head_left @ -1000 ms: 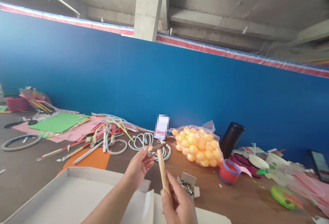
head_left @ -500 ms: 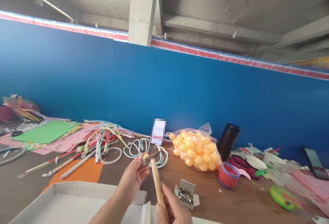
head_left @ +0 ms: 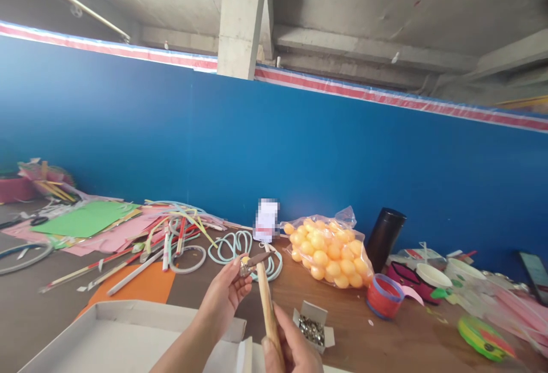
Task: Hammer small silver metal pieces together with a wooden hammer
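Observation:
My right hand [head_left: 293, 341] is wrapped round the pale wooden handle of a small hammer [head_left: 269, 310], which points up and away from me. Its dark, tapered head lies across the top of the handle, beside the fingertips of my left hand [head_left: 226, 287]. Those fingers pinch a small shiny metal piece with a yellow spot [head_left: 245, 266], close against one end of the hammer head; whether they touch I cannot tell. Right of the hammer, a small open cardboard box [head_left: 329, 336] holds many little silvery metal pieces.
A white shallow carton [head_left: 141, 307] lies in front. Coiled pale-blue cord [head_left: 231, 247], a bag of orange balls [head_left: 327, 250], a black bottle [head_left: 386, 239] and a red tape roll [head_left: 384, 298] stand beyond. Coloured paper [head_left: 88, 219] and tubes lie left, a green tape measure [head_left: 483, 339] right.
The view has shifted slightly, so things on the table appear a little further right. Both hands keep their grips, and the hammer head now shows more lengthwise beside the left fingers.

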{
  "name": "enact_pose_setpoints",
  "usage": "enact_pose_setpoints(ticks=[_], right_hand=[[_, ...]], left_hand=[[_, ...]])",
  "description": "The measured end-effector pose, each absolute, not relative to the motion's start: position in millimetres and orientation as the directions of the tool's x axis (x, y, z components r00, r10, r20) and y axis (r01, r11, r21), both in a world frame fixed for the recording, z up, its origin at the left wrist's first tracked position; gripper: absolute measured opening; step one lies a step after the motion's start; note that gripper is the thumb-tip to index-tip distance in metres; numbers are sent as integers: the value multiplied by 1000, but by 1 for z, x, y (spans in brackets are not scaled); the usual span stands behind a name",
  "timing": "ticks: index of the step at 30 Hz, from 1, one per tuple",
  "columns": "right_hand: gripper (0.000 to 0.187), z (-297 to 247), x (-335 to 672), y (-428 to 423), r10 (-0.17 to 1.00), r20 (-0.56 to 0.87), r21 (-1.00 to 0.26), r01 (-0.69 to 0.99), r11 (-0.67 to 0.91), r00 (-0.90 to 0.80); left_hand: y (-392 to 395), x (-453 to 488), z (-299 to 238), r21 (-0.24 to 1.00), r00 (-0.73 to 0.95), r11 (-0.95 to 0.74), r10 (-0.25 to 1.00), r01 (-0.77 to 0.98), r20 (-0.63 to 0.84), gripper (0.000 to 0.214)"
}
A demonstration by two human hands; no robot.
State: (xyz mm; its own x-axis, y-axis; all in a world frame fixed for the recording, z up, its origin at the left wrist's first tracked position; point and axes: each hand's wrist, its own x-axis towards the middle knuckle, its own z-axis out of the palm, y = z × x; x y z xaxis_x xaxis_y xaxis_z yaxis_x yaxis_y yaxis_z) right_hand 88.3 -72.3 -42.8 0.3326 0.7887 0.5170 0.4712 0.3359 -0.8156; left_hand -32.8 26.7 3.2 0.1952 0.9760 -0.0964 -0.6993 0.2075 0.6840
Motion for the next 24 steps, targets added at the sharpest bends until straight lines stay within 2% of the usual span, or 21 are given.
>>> enact_pose_setpoints(ticks=[4,14,24], right_hand=[[49,-31,91,-77,795,533,-794,496,351,289],[47,-21,89,-85,768,553,-789,500,357,324],[49,-2,89,-93,799,520,-824,423,376,302]], left_hand=[[27,-34,2,674,212,200,975,-711,-66,29],[28,-35,1,679,216,169,976,-714,-15,33],[27,-37,4,685,217,152,976,-713,10,37]])
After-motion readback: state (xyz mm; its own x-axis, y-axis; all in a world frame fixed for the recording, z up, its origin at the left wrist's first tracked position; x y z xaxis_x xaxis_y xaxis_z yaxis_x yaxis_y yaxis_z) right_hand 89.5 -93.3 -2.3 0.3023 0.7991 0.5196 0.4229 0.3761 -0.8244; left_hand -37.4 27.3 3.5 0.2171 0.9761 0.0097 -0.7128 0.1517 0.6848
